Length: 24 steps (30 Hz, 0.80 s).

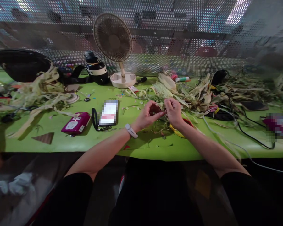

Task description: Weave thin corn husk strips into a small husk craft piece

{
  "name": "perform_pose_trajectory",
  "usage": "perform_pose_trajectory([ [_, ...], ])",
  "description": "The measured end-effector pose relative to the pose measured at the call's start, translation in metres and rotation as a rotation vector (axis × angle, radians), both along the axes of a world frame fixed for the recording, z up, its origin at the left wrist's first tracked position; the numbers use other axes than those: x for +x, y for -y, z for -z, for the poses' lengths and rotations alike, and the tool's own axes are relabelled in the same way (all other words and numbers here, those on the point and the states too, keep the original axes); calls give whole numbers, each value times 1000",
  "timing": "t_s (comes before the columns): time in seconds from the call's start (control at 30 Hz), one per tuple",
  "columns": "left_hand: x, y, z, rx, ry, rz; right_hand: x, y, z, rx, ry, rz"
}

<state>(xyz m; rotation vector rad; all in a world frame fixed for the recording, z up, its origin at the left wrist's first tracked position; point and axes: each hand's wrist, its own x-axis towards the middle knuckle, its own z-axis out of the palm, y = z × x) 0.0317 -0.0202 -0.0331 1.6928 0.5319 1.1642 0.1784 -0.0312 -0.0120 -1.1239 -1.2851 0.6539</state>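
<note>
Near the front middle of the green table my two hands meet over dried corn husks (163,91). My left hand (148,115), with a pale band on its wrist, has thumb and fingers pinched together on a strip at the bundle's lower end. Curled closed beside it, my right hand (173,110) grips the same bundle. Small details between the fingertips are hidden. Partly under my right forearm lies a yellow and red ring-shaped thing (178,130). Husk scraps and thin strands are scattered below my hands.
A fan (114,40), a dark bottle (97,70) and a black bag (22,64) stand along a perforated metal screen. Left of my hands are a phone (108,113) and a purple packet (75,123). A husk heap (202,94) and cables (244,131) lie right.
</note>
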Motion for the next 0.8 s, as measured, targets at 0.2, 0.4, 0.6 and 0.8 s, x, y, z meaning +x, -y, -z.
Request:
perform_pose_trajectory([
  [0.2,-1,0,-1,38,-94,2,-2,1,0,7,3,-8],
  [0.4,-9,0,-11,18,-210,147,-5,1,3,-107,-166,-98],
  [0.6,-12,0,-11,47,-94,32,-6,5,-1,1,-63,-68],
  [0.8,5,9,-4,231,-103,-235,-11,4,4,70,20,15],
])
